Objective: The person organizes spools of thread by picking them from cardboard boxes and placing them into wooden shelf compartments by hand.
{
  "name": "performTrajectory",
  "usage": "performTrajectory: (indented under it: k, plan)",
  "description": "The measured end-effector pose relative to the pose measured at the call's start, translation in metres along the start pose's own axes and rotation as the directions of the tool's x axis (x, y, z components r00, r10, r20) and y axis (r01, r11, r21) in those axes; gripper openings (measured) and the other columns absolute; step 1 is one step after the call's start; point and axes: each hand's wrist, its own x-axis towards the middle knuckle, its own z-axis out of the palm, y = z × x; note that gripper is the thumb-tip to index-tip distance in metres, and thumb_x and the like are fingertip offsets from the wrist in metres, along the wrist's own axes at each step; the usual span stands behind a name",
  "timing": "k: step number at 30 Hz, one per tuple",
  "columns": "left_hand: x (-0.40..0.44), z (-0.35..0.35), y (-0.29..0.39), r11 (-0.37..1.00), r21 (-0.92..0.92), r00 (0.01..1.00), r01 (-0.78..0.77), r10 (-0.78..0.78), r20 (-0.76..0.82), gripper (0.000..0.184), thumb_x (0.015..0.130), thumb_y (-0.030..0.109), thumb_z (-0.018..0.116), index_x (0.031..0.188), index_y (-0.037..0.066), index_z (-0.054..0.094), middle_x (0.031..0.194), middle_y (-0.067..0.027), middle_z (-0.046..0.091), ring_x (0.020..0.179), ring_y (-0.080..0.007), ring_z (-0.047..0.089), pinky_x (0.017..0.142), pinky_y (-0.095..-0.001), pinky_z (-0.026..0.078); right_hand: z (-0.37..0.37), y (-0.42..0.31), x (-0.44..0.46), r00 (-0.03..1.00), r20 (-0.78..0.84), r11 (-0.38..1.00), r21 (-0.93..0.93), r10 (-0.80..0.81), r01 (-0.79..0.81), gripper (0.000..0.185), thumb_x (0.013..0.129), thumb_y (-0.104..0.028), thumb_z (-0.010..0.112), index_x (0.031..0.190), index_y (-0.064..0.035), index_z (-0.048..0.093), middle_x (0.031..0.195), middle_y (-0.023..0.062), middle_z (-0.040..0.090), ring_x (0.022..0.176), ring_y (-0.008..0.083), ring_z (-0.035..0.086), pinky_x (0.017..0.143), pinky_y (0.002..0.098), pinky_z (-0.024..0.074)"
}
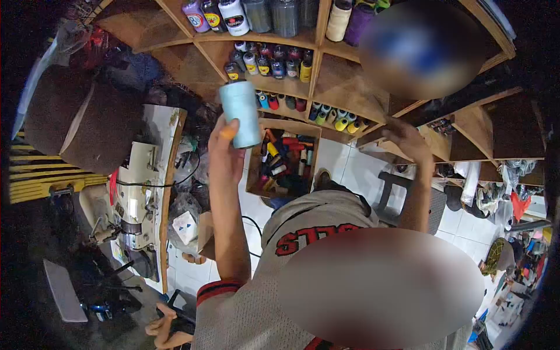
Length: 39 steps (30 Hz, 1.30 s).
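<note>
A spool of light blue thread point(241, 114) is held up in my left hand point(224, 146), whose fingers wrap around its side and lower end. It tilts slightly and is in front of the wooden shelves. My right hand point(411, 143) is raised on the right near a shelf edge, somewhat blurred. Its fingers are stretched out and apart, with nothing seen in them. Below the shelves, between my hands, sits an open wooden box point(252, 175) filled with mixed thread spools point(280, 169).
Wooden shelves point(347, 73) hold rows of large spools point(233, 17) and small spools point(341, 122). On the left is a sewing machine point(131, 198) at a table edge point(172, 175). A grey stool point(396, 198) is near my right arm. Bagged goods point(472, 178) hang along the right.
</note>
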Motion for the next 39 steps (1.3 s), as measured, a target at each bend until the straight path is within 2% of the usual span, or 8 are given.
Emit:
performTrajectory:
  k: [6, 13, 18, 21, 24, 27, 35, 39]
  plan:
    - [-0.015, 0.043, 0.004, 0.948, 0.286, 0.986, -0.142, 0.160, -0.039, 0.057, 0.076, 0.006, 0.067, 0.127, -0.004, 0.043, 0.114, -0.0129, 0.057, 0.100, -0.0178, 0.056, 0.088, -0.0302, 0.043, 0.040, -0.126, 0.016, 0.799, -0.296, 0.713, 0.361, -0.523, 0.600, 0.066, 0.075, -0.021, 0.073, 0.132, -0.0074, 0.042, 0.125, 0.0151, 0.052, 0.107, 0.0194, 0.055, 0.084, 0.0343, 0.0487]
    - [-0.024, 0.057, 0.008, 0.464, 0.799, 0.852, -0.383, 0.511, 0.112, 0.064, 0.062, 0.005, 0.073, 0.122, 0.001, 0.048, 0.107, -0.0175, 0.059, 0.097, -0.0270, 0.059, 0.083, -0.0339, 0.046, 0.046, -0.167, 0.018, 0.885, -0.177, 0.546, 0.730, -0.430, 0.411, 0.076, 0.074, -0.024, 0.076, 0.134, 0.0007, 0.035, 0.121, 0.0171, 0.052, 0.110, 0.0247, 0.052, 0.093, 0.0344, 0.0440]
    - [-0.021, 0.051, -0.004, 0.452, 0.808, 0.838, -0.378, 0.539, 0.090, 0.065, 0.060, 0.004, 0.074, 0.120, 0.001, 0.050, 0.108, -0.0179, 0.058, 0.099, -0.0317, 0.058, 0.083, -0.0361, 0.046, 0.051, -0.161, 0.019, 0.937, -0.099, 0.461, 0.850, -0.336, 0.256, 0.074, 0.073, -0.021, 0.077, 0.133, 0.0004, 0.038, 0.120, 0.0172, 0.053, 0.111, 0.0234, 0.051, 0.093, 0.0337, 0.0436]
    - [-0.022, 0.053, -0.004, 0.490, 0.813, 0.881, -0.314, 0.469, 0.057, 0.072, 0.062, 0.003, 0.075, 0.127, 0.002, 0.045, 0.111, -0.0157, 0.059, 0.102, -0.0264, 0.057, 0.090, -0.0355, 0.043, 0.057, -0.153, 0.022, 0.890, -0.231, 0.530, 0.734, -0.392, 0.424, 0.074, 0.071, -0.019, 0.077, 0.132, -0.0012, 0.039, 0.119, 0.0169, 0.054, 0.112, 0.0280, 0.051, 0.096, 0.0372, 0.0410]
    - [-0.019, 0.049, -0.007, 0.176, 0.889, 0.840, -0.422, 0.446, 0.310, 0.083, 0.060, 0.001, 0.074, 0.134, 0.006, 0.037, 0.111, -0.0161, 0.057, 0.103, -0.0307, 0.053, 0.092, -0.0393, 0.039, 0.044, -0.159, 0.008, 0.608, -0.382, 0.707, -0.219, -0.696, 0.672, 0.067, 0.070, -0.018, 0.075, 0.127, -0.0017, 0.045, 0.118, 0.0149, 0.054, 0.113, 0.0310, 0.050, 0.098, 0.0407, 0.0381]
    - [-0.019, 0.056, -0.009, 0.083, 0.860, 0.850, -0.504, 0.227, 0.476, 0.086, 0.058, -0.003, 0.068, 0.136, 0.002, 0.031, 0.113, -0.0155, 0.054, 0.103, -0.0312, 0.050, 0.092, -0.0405, 0.035, 0.056, -0.133, 0.011, 0.612, -0.005, 0.590, -0.273, -0.791, 0.760, 0.067, 0.067, -0.020, 0.076, 0.125, -0.0037, 0.047, 0.115, 0.0163, 0.055, 0.110, 0.0341, 0.051, 0.096, 0.0417, 0.0388]
    - [0.014, 0.047, -0.100, 0.594, 0.735, 0.943, -0.327, 0.147, 0.300, 0.085, 0.069, 0.008, 0.070, 0.139, 0.007, 0.023, 0.135, -0.0211, 0.035, 0.122, -0.0351, 0.041, 0.102, -0.0409, 0.035, 0.083, -0.063, 0.037, 0.944, 0.155, 0.946, 0.195, -0.292, 0.261, 0.053, 0.071, -0.016, 0.075, 0.116, 0.0003, 0.052, 0.114, 0.0166, 0.059, 0.104, 0.0238, 0.059, 0.089, 0.0355, 0.0455]
    - [0.042, 0.042, -0.187, 0.770, 0.613, 0.975, -0.174, 0.046, 0.218, 0.080, 0.076, 0.008, 0.066, 0.142, 0.008, 0.020, 0.138, -0.0194, 0.034, 0.114, -0.0286, 0.052, 0.090, -0.0368, 0.046, 0.126, 0.029, 0.118, 0.995, -0.060, 0.764, 0.645, 0.080, -0.022, 0.043, 0.074, -0.009, 0.073, 0.111, 0.0004, 0.052, 0.105, 0.0089, 0.060, 0.098, 0.0184, 0.055, 0.090, 0.0319, 0.0416]
